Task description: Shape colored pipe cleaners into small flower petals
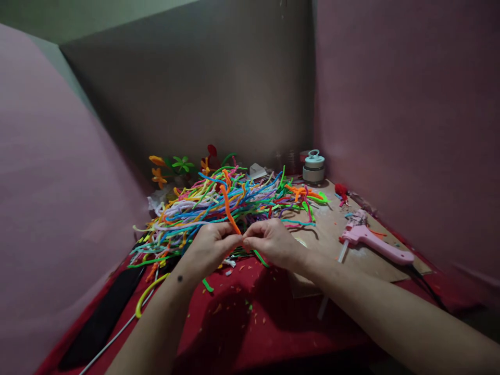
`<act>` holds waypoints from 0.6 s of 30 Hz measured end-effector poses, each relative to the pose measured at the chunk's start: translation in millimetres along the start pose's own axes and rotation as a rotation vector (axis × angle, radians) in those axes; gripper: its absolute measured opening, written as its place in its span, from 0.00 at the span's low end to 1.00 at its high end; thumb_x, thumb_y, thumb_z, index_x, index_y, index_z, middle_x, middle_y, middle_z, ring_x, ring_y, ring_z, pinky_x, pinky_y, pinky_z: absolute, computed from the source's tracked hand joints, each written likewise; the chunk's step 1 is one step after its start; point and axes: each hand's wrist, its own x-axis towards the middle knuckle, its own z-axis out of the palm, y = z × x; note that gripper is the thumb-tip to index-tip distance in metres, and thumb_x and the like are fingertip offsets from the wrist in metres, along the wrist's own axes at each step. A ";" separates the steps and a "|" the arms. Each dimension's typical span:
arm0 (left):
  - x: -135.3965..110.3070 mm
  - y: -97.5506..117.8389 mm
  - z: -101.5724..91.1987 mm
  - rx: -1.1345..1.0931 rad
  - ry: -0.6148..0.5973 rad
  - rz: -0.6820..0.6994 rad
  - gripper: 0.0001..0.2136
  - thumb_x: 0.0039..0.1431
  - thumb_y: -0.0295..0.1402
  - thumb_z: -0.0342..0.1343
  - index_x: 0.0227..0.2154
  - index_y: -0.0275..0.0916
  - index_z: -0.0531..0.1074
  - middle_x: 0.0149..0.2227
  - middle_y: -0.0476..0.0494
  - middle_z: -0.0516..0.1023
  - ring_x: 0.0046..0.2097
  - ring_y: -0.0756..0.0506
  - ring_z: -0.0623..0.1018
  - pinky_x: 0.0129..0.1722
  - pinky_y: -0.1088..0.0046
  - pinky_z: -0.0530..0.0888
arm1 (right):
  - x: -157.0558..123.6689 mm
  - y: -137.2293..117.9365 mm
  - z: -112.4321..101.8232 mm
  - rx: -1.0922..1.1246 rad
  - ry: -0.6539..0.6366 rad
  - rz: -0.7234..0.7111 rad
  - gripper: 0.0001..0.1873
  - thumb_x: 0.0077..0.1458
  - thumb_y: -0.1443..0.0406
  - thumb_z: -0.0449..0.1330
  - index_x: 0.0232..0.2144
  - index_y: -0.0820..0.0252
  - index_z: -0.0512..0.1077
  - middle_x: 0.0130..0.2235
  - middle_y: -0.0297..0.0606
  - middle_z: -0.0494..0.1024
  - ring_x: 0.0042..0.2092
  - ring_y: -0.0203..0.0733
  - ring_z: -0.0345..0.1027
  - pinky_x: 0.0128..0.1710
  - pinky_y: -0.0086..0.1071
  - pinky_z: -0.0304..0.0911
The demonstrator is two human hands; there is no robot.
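Orange fuzzy pipe cleaner (pixel 228 204), slender and slightly curved, held up in front of the body at the near edge of the heap. Long axis slanting, with the free upper end pointing up, away and to the left, and the lower end running down to the right between the fingertips. Pinched near that lower end by the left hand (pixel 234 237), thumb beneath and forefinger above, back of the hand upward, forearm reaching in from the lower left. Just beside it, fingertips nearly meeting, the right hand (pixel 247 240), thumb and forefinger drawn together in a similar pinch, wrist turned inward, forearm stretched long from the lower right; hard to tell whether grasping the hidden tip as well.

Directly beyond, a broad, tangled heap of multicoloured fuzzy pipe cleaners (pixel 203 205), mostly lying sideways. Below the hands, a table covered in red cloth (pixel 234 323), sprinkled with small orange and green scraps. To the right, a tan flat board (pixel 326 224) bearing a pink plastic glue gun (pixel 377 245), handle pointing right. To the left, a bent yellow pipe cleaner (pixel 145 298) beside a long flat black object (pixel 103 317). Farther back, a round jar with a pale blue lid (pixel 313 167) and a green fuzzy flower (pixel 182 164).
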 end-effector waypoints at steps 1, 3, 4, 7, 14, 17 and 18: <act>2.1 -3.5 1.0 -0.206 -0.035 -0.105 0.09 0.48 0.35 0.54 0.18 0.36 0.66 0.15 0.54 0.58 0.18 0.54 0.58 0.19 0.77 0.55 | -2.4 -1.7 1.2 -0.103 0.065 -0.108 0.07 0.47 0.69 0.55 0.24 0.64 0.73 0.23 0.35 0.74 0.27 0.34 0.63 0.28 0.27 0.56; 5.8 -11.5 4.2 -0.591 -0.155 -0.246 0.10 0.45 0.35 0.55 0.17 0.37 0.62 0.13 0.56 0.54 0.15 0.55 0.54 0.16 0.78 0.53 | -6.5 -3.8 2.7 -0.329 0.165 -0.347 0.08 0.50 0.70 0.54 0.23 0.64 0.72 0.25 0.39 0.74 0.29 0.36 0.63 0.30 0.29 0.56; 7.1 -15.1 6.0 -0.751 -0.235 -0.279 0.10 0.44 0.34 0.55 0.16 0.37 0.60 0.12 0.57 0.53 0.14 0.56 0.52 0.15 0.78 0.53 | -8.0 -4.2 3.0 -0.442 0.199 -0.460 0.10 0.51 0.70 0.53 0.22 0.64 0.72 0.25 0.40 0.73 0.29 0.37 0.63 0.31 0.30 0.56; 7.4 -19.5 9.1 -1.016 -0.383 -0.293 0.11 0.45 0.33 0.55 0.16 0.37 0.59 0.13 0.57 0.54 0.14 0.58 0.48 0.14 0.80 0.51 | -9.9 -4.3 2.2 -0.631 0.264 -0.684 0.12 0.52 0.72 0.50 0.22 0.64 0.71 0.24 0.42 0.72 0.29 0.39 0.61 0.31 0.33 0.55; -6.8 -5.6 -0.7 -0.503 0.242 0.168 0.07 0.47 0.33 0.61 0.28 0.36 0.70 0.25 0.50 0.70 0.26 0.53 0.68 0.26 0.78 0.65 | -8.1 -14.2 -0.1 0.023 0.215 -0.362 0.07 0.52 0.68 0.55 0.26 0.64 0.71 0.25 0.37 0.72 0.29 0.34 0.62 0.30 0.28 0.58; -12.1 -1.9 -6.1 -0.158 0.283 0.426 0.05 0.49 0.31 0.59 0.31 0.39 0.73 0.33 0.46 0.71 0.37 0.48 0.71 0.38 0.72 0.68 | -5.3 -17.5 -1.7 0.333 0.060 -0.080 0.06 0.50 0.67 0.57 0.26 0.64 0.72 0.24 0.34 0.71 0.26 0.32 0.61 0.27 0.27 0.56; -13.2 -1.3 -7.6 -0.068 0.268 0.493 0.04 0.51 0.31 0.57 0.30 0.39 0.74 0.33 0.45 0.71 0.38 0.47 0.71 0.39 0.71 0.67 | -4.4 -17.9 -2.3 0.395 0.021 -0.034 0.06 0.49 0.66 0.58 0.25 0.65 0.72 0.23 0.33 0.71 0.25 0.31 0.60 0.27 0.27 0.56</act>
